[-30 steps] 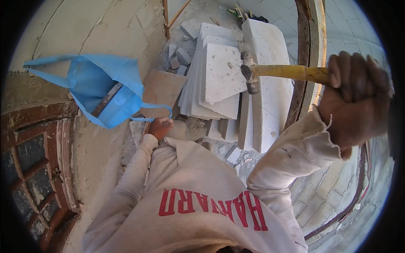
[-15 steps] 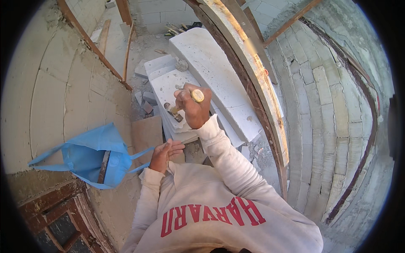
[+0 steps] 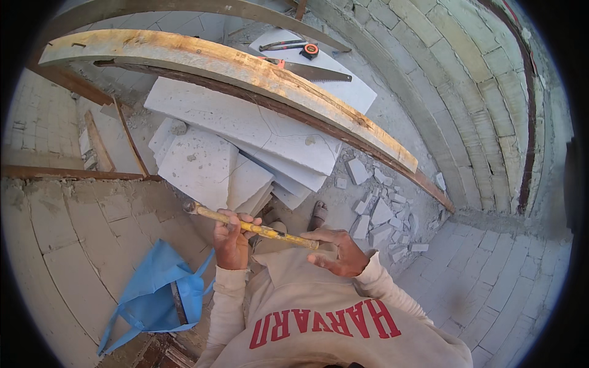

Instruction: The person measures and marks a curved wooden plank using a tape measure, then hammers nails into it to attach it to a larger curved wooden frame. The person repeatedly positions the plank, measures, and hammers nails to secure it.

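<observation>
A hammer with a worn yellow handle (image 3: 267, 231) lies slantwise across the front of my body, its small dark head (image 3: 191, 207) at the left end. My left hand (image 3: 233, 242) has its fingers around the handle, nearer the head. At the handle's butt end is my right hand (image 3: 342, 253), fingers stretched out and thumb apart; whether the fingertips touch the handle is hard to tell. Just beyond the hammer, a cut white block (image 3: 196, 162) tops a stack of pale slabs, and a longer white slab (image 3: 245, 126) rests behind it.
A long wooden beam (image 3: 245, 70) crosses above the slabs. Past it lie a handsaw (image 3: 319, 72), a tape measure (image 3: 310, 51) and a long-handled tool (image 3: 282, 45). Broken white pieces (image 3: 381, 213) litter the floor at right. A blue bag (image 3: 156, 294) holding a dark bar sits at left.
The hammer has come back from the block toward my body and turned sideways. My left hand, empty before, now holds it; my right hand's grip has opened. The view has swung to the right.
</observation>
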{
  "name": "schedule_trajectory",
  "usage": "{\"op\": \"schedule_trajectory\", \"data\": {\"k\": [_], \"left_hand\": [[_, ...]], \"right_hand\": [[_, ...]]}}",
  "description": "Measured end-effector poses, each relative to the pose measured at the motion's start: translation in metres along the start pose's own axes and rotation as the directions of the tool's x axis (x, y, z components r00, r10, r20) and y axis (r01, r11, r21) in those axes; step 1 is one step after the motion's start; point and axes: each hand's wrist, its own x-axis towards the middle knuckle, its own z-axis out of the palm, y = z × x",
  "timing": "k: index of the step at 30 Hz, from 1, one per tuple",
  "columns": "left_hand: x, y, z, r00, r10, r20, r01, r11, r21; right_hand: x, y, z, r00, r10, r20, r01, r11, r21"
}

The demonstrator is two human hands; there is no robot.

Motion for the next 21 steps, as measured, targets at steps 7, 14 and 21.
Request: {"op": "schedule_trajectory", "data": {"k": [7,14,21], "left_hand": [[-0.01,-0.005,0.093,0.907,-0.305,0.292,0.093,0.818,0.567],[0.02,0.055,0.18,0.918,0.381,0.11,-0.327,0.573,0.751],[0.154,-0.044,0.154,0.736,0.674,-0.063,-0.098,0.197,0.975]], "right_hand": [[-0.023,0.028,0.012,0.957,0.103,-0.27,-0.114,0.993,-0.024],[-0.128,0.129,-0.048,0.8,-0.038,-0.599,-0.051,0.99,-0.132],[-0.241,0.204,-0.104,0.668,-0.023,-0.744,-0.154,0.974,-0.168]]}}
